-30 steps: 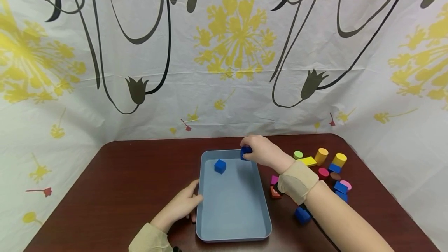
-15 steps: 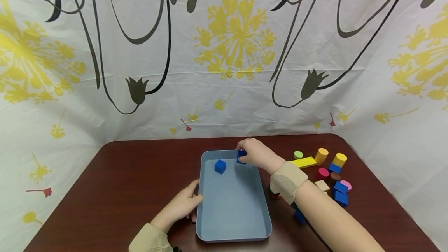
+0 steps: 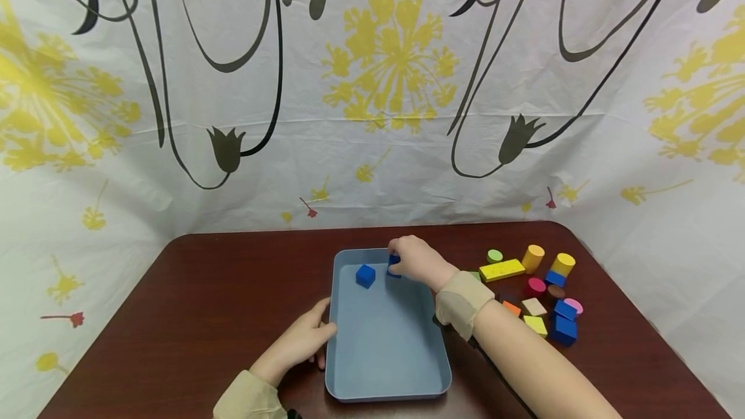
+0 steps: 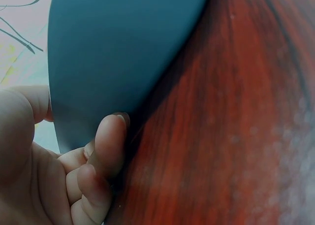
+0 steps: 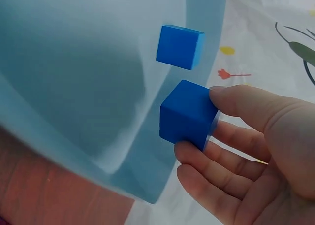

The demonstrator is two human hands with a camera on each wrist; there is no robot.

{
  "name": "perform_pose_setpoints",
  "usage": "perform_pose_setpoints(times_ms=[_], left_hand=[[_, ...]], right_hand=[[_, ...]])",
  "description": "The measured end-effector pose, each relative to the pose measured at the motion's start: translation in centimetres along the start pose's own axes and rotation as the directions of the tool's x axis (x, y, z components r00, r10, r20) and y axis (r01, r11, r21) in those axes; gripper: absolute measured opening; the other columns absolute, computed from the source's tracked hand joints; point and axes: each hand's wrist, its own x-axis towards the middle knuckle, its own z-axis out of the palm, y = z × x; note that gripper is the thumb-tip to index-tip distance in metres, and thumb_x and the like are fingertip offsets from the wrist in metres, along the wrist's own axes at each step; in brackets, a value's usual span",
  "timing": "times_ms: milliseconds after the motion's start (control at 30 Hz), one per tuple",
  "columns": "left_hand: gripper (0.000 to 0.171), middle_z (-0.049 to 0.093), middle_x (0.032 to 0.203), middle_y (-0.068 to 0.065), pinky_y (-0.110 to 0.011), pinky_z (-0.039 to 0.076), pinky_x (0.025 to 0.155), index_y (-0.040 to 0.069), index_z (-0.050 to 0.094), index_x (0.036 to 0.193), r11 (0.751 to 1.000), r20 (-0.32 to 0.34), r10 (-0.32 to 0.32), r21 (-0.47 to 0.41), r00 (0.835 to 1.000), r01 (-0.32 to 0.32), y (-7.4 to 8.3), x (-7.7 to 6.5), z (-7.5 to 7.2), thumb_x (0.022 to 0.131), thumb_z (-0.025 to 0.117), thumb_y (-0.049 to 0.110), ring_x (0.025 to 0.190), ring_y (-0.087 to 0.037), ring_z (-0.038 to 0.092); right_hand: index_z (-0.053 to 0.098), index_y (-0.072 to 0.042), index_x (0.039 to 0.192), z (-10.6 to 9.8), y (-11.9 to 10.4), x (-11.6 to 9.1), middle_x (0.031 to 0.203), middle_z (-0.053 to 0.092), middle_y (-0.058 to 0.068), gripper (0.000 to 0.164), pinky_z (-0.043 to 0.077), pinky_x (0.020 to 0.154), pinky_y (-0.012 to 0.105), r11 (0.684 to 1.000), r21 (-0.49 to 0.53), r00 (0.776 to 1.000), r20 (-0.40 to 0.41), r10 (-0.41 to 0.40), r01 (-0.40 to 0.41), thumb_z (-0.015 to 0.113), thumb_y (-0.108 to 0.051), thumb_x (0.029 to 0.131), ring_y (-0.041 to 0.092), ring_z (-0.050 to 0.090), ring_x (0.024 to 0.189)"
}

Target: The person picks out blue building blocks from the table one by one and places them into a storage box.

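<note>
1 blue cube (image 5: 186, 112) in right fingers (image 5: 211, 166)

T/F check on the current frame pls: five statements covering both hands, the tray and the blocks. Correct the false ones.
1. The right hand pinches a blue cube. True.
2. The left hand holds a block. False: it grips the tray by its left side.
3. A second blue cube lies inside the tray, near its far end. True.
4. The long yellow block lies in the tray. False: it is on the table, right of the tray.
5. The two cubes are stacked. False: a gap shows between them.
</note>
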Motion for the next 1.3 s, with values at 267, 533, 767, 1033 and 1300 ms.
perform_pose_setpoints(times_ms=[267,533,767,1033,1300], left_hand=[[0.061,0.058,0.056,-0.010,-0.029,0.040,0.036,0.005,0.018,0.144,1.000,-0.004,0.006,-0.001,1.000,-0.006,-0.1,0.0,0.0,0.090,0.045,0.017,0.041,-0.026,0.055],[0.061,0.058,0.056,-0.010,-0.030,0.040,0.036,0.005,0.017,0.144,1.000,-0.004,-0.006,-0.003,1.000,0.006,-0.3,0.1,0.1,0.090,0.045,0.019,0.042,-0.026,0.055],[0.061,0.058,0.057,-0.010,-0.029,0.040,0.036,0.005,0.018,0.144,1.000,-0.006,0.001,-0.001,1.000,-0.001,-0.3,0.0,0.1,0.091,0.045,0.018,0.042,-0.026,0.055],[0.061,0.058,0.057,-0.010,-0.030,0.041,0.036,0.004,0.018,0.143,1.000,-0.011,0.003,0.005,1.000,-0.003,-0.2,0.0,0.1,0.091,0.045,0.018,0.042,-0.026,0.056],[0.061,0.058,0.057,-0.010,-0.030,0.040,0.036,0.004,0.018,0.143,1.000,-0.010,0.002,0.001,1.000,-0.002,-0.1,-0.1,0.1,0.091,0.045,0.017,0.042,-0.025,0.055]], right_hand=[[0.064,-0.004,0.099,1.2,0.2,0.5,0.093,0.061,0.005,0.025,0.048,0.069,0.031,1.000,-0.007,1.000,-0.011,0.029,-0.030,0.072,-0.016,0.079,0.014,0.055,0.079],[0.064,-0.004,0.098,2.0,0.2,0.7,0.094,0.061,0.007,0.025,0.049,0.068,0.031,0.998,-0.011,0.998,-0.023,0.054,-0.054,0.072,-0.016,0.078,0.015,0.056,0.077],[0.064,-0.004,0.099,2.3,0.1,0.9,0.095,0.061,0.008,0.026,0.049,0.067,0.030,0.996,0.005,0.996,-0.009,0.091,-0.091,0.073,-0.016,0.077,0.014,0.056,0.077],[0.065,-0.002,0.097,2.8,0.2,1.0,0.094,0.062,0.009,0.028,0.049,0.065,0.030,0.997,-0.002,0.997,-0.008,0.083,-0.083,0.075,-0.015,0.075,0.014,0.056,0.074],[0.065,-0.002,0.096,2.7,0.0,1.1,0.091,0.062,0.007,0.027,0.049,0.064,0.029,0.994,-0.003,0.994,-0.004,0.106,-0.106,0.075,-0.015,0.075,0.012,0.054,0.069]])
